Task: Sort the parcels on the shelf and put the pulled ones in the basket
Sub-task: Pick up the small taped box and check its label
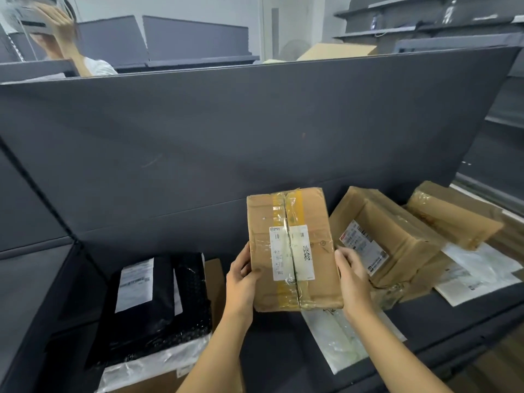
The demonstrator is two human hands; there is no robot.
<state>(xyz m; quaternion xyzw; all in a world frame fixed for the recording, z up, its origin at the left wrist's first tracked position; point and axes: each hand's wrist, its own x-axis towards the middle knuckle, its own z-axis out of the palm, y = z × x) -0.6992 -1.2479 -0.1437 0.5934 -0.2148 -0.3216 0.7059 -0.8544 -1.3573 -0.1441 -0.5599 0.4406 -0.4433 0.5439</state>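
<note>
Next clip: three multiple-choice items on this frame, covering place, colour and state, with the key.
1. The black mailers lie on which side of the held box? A right B left C on top
2. The tape down the held box is: A red B blue C yellow
3. The held box is: A gripped by both hands B in one hand C lying free
Key: 1 B, they sit to its left; 2 C, a yellow strip runs along the seam; 3 A, left hand and right hand clasp its sides.
</note>
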